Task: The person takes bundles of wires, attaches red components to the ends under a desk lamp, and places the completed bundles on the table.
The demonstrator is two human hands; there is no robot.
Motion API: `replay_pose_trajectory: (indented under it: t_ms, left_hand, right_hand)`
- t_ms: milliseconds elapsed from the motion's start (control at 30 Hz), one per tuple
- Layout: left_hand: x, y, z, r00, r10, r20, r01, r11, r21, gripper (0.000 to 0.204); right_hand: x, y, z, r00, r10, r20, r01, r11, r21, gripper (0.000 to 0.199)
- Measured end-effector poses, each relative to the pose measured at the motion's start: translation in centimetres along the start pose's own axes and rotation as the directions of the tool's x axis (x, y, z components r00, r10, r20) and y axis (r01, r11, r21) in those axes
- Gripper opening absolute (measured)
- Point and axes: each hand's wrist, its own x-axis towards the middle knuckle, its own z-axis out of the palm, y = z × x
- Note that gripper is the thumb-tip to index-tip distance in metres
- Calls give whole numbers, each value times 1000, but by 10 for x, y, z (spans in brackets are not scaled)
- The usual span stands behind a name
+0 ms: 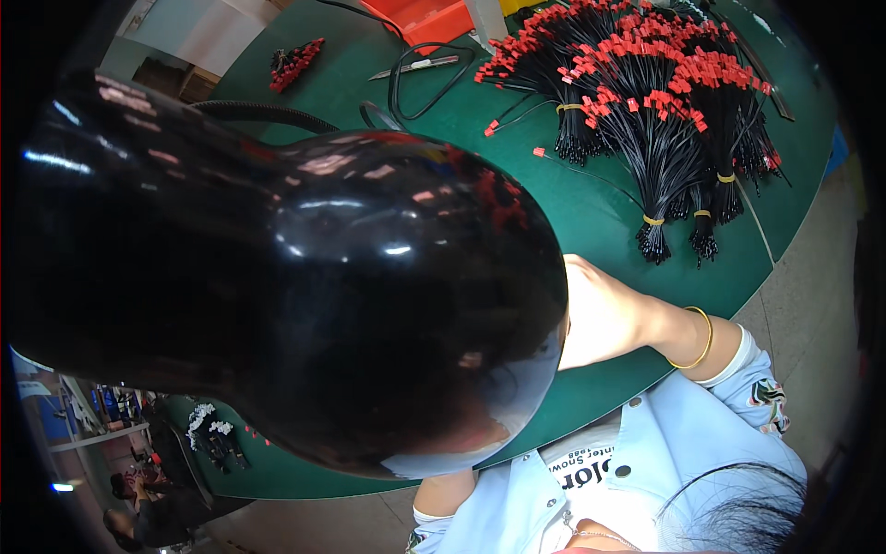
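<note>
A large glossy black hood [415, 277], shaped like a lamp head on a thick neck, fills the left and middle of the view. My right hand [600, 314] reaches in behind its right edge, over the green table [591, 222]. Bright light washes out the back of this hand, and the hood covers its fingers. A gold bangle [706, 337] circles the right wrist. Of my left arm [445, 494] only a short stretch shows below the hood; the left hand is hidden. What either hand holds cannot be seen. Nearest the right hand lies a loose black wire [591, 174] with a red connector.
Several yellow-banded bundles of black wires [655, 175] with red connectors cover the table's far right. Beyond the hood lie a black cable [395, 88], a slim pen-like tool [415, 67], a red bin [425, 20] and a small red-tipped bundle [295, 65]. White-tipped wires [217, 439] lie lower left, near another person [157, 512].
</note>
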Motion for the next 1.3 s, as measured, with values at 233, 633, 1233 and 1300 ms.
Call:
replay_pose_trajectory:
  t_ms: [233, 633, 1233, 1300]
  left_hand:
    - [-2, 2, 12, 999, -31, 21, 30, 999, 28, 24]
    - [0, 4, 18, 984, 128, 121, -146, 977, 153, 22]
    - [1, 6, 15, 994, 110, -17, -107, 984, 146, 4]
    - [1, 7, 15, 994, 105, -3, -102, 978, 181, 4]
  right_hand:
    - [-5, 4, -1, 998, 38, -58, -39, 999, -17, 22]
    - [-3, 1, 3, 999, 29, -44, -32, 998, -59, 28]
    - [-2, 11, -1, 998, 27, 58, -39, 977, 211, 35]
    - [-3, 7, -1, 998, 37, 56, -48, 976, 214, 31]
